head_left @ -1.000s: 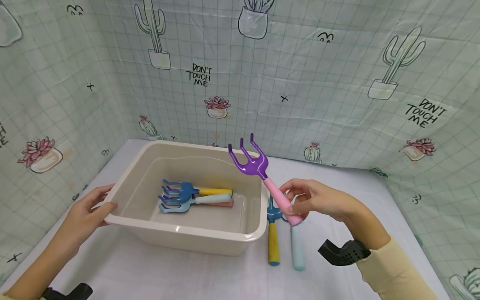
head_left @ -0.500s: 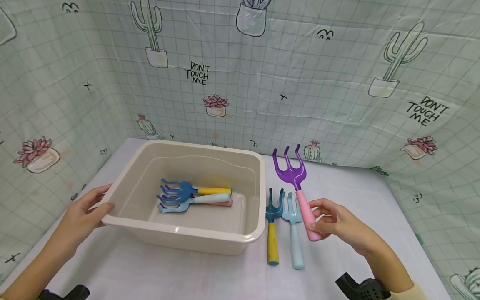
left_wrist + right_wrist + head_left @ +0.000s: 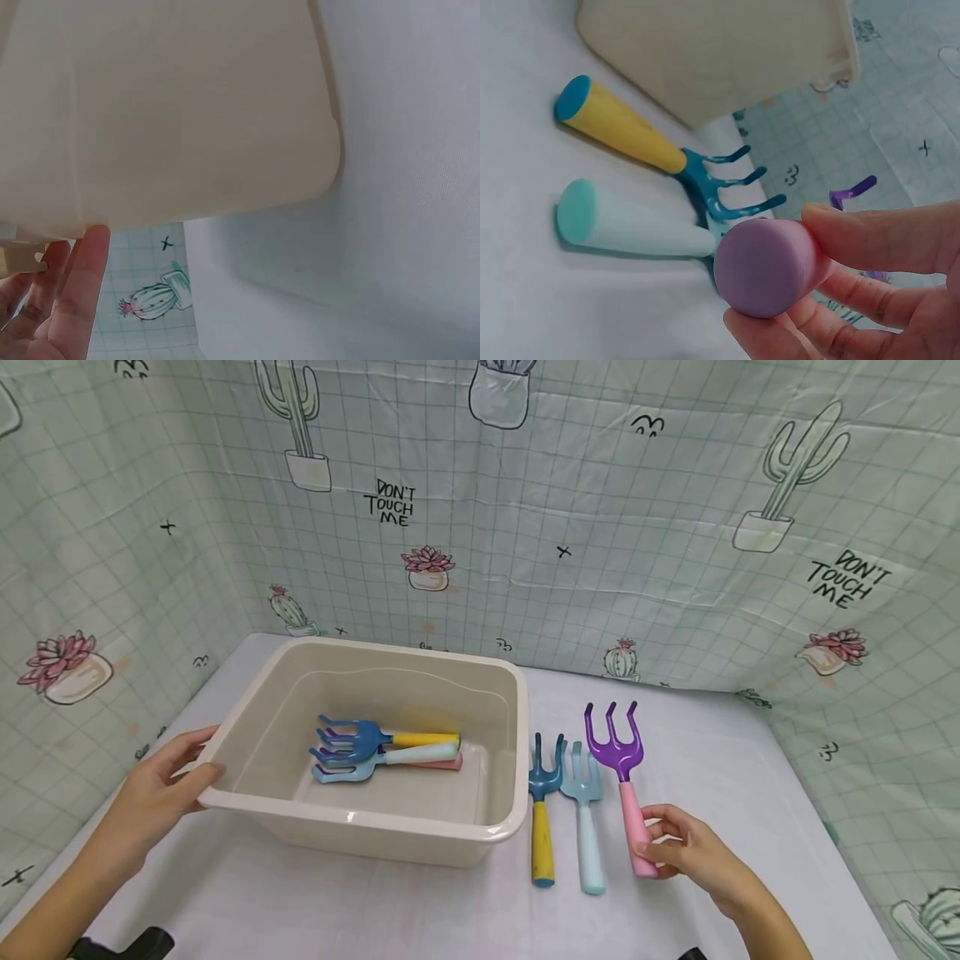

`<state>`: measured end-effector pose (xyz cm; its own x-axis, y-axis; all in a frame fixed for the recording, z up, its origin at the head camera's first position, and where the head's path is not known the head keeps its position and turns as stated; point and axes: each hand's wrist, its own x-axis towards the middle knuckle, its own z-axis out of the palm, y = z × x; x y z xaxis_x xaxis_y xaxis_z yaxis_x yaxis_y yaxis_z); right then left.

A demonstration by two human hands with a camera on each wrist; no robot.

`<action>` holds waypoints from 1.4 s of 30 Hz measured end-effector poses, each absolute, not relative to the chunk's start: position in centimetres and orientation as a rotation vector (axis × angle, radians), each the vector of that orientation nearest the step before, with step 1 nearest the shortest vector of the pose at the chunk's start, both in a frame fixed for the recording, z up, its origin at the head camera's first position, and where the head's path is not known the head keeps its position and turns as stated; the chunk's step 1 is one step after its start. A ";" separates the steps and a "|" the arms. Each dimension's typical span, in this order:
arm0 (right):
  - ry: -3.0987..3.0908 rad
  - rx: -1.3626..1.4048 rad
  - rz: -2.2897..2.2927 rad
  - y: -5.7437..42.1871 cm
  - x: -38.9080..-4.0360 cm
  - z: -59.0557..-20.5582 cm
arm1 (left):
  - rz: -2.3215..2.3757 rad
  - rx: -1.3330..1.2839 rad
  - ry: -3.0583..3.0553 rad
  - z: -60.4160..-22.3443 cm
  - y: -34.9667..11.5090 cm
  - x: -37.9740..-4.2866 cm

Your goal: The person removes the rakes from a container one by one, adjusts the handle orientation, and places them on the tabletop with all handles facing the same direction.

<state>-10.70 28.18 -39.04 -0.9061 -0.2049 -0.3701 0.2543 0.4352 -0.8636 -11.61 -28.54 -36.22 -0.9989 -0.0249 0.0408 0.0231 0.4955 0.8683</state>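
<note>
My right hand (image 3: 693, 852) pinches the pink handle of a purple garden hand rake (image 3: 617, 753) between thumb and fingers, tines pointing away. In the right wrist view the handle's round end (image 3: 757, 268) faces the camera. Left of it on the table lie a light blue hand fork (image 3: 589, 839) and a blue hand rake with a yellow handle (image 3: 543, 839), side by side. My left hand (image 3: 161, 785) grips the left rim of a beige tub (image 3: 360, 814), thumb on top. The left wrist view shows fingers (image 3: 88, 262) against the tub's underside edge.
Inside the tub lie a blue rake with a yellow handle (image 3: 423, 739), a light blue rake (image 3: 420, 754) and a partly covered pink-handled one (image 3: 446, 763). A cactus-print cloth (image 3: 660, 568) stands behind the white table (image 3: 337, 910).
My right hand has carried the purple rake from over the tub's right rim rightward and down, beside the other two tools. The left hand stays on the rim.
</note>
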 end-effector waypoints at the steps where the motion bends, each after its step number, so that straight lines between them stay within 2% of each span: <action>1: 2.272 0.059 -1.466 28.3 -10.6 -39.3 | -1.554 0.000 -2.675 -36.2 -28.5 -11.6; 21: 2.313 0.348 -1.339 29.6 -10.3 -43.4 | -1.507 0.013 -2.695 -36.2 -28.5 -11.7; 42: 2.340 0.352 -1.241 28.9 -10.5 -43.1 | -1.512 0.033 -2.699 -36.0 -28.4 -11.7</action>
<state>-10.46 28.93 -43.10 -0.8590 0.0081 -0.5120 0.4283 0.5594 -0.7097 -11.75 -28.38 -35.98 -0.9987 -0.0417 0.0308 0.0045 0.5224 0.8527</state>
